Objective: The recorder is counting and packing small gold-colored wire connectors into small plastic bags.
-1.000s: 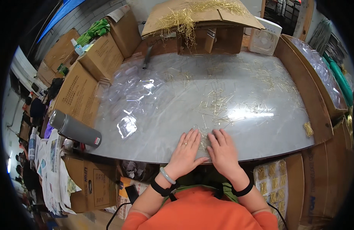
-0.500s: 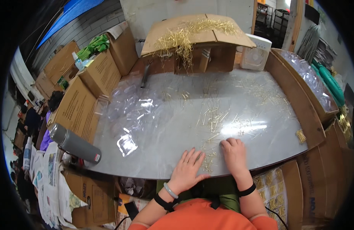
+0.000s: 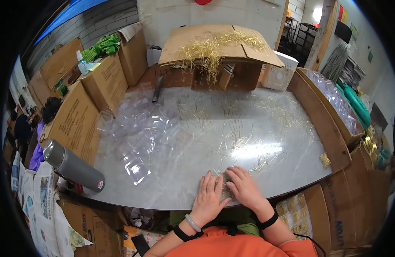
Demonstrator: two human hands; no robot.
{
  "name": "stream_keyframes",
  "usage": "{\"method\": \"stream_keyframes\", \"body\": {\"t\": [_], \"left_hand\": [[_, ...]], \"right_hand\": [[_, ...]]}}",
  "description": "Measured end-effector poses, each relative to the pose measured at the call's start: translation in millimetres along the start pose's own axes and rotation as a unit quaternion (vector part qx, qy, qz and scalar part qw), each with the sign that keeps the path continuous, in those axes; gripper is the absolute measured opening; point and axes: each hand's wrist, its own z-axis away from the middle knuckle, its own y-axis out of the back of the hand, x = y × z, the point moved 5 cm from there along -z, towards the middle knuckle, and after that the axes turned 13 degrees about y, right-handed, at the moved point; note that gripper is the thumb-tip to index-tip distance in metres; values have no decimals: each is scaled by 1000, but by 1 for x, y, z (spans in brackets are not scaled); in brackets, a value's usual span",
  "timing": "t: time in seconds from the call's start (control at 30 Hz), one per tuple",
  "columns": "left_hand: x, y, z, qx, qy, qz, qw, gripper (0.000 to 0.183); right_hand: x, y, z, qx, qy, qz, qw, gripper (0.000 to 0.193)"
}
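My left hand [image 3: 208, 193] lies flat at the near edge of the grey table [image 3: 189, 158], its fingers stretched out and a little apart. Close to its right, my right hand [image 3: 245, 189] rests on the surface with bent fingers and the thumb apart. In the narrow gap between both hands lie several thin gold pins [image 3: 226, 185], partly covered by the fingers. Just beyond the fingertips, more gold pins [image 3: 236, 141] are scattered loosely. Off to the left spreads a heap of clear plastic boxes [image 3: 141, 124].
A grey thermos [image 3: 73, 165] leans at the left edge. At the back, a cardboard box [image 3: 171, 49] carries a pile of gold pins [image 3: 201, 51], beside a white fan [image 3: 279, 73]. A black rod-like tool [image 3: 157, 90] lies near it. One gold bundle [image 3: 325, 160] sits far right.
My right hand has moved left, close beside my left hand, and its fingers have opened somewhat. The pins between the hands are now drawn closer together. The view has shifted slightly.
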Motion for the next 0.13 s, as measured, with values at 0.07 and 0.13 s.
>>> {"method": "stream_keyframes", "body": {"t": [0.07,0.13], "left_hand": [[-1,1,0,2,3,-17,1000,81],[-4,-2,-1,-7,7,-37,999,86]], "right_hand": [[1,-2,6,36,-31,-59,997,40],[1,-6,14,57,-51,-94,993,41]]}}
